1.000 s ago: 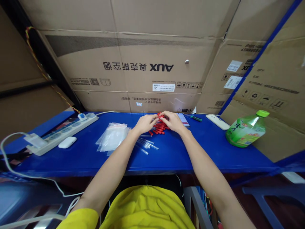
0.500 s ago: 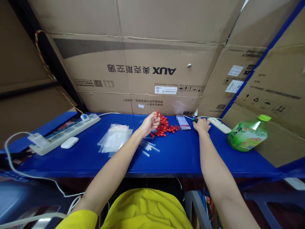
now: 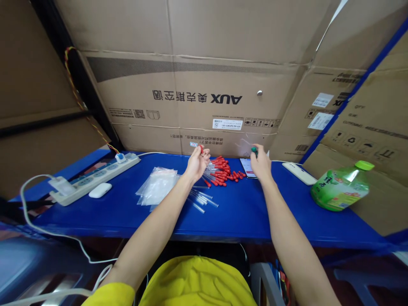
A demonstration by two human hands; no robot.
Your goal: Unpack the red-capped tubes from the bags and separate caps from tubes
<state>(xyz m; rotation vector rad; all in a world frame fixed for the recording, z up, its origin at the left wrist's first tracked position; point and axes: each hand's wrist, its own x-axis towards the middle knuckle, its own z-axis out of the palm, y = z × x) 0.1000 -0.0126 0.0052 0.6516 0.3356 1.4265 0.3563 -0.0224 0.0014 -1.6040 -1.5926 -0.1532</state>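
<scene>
My left hand (image 3: 196, 163) is raised a little above the blue table (image 3: 242, 212) and pinches one small red-tipped piece (image 3: 201, 149) upright between its fingers. A pile of the same red pieces (image 3: 223, 172) lies just right of it. My right hand (image 3: 260, 165) is lifted beside the pile and grips a green-handled screwdriver (image 3: 254, 150), whose handle shows at the fingertips. Several clear thin tubes (image 3: 200, 199) lie on the table below my left hand.
A stack of clear plastic bags (image 3: 156, 186) lies left of the tubes. A power strip (image 3: 95, 178) and white earbud case (image 3: 100, 190) sit far left. A phone (image 3: 246, 167), a white remote (image 3: 298, 173) and a green bottle (image 3: 341, 187) lie to the right. Cardboard boxes (image 3: 197, 97) wall the back.
My hands parted from the red pile. The right hand reached right to the green screwdriver, picked it up and came back. The left hand lifted one red piece.
</scene>
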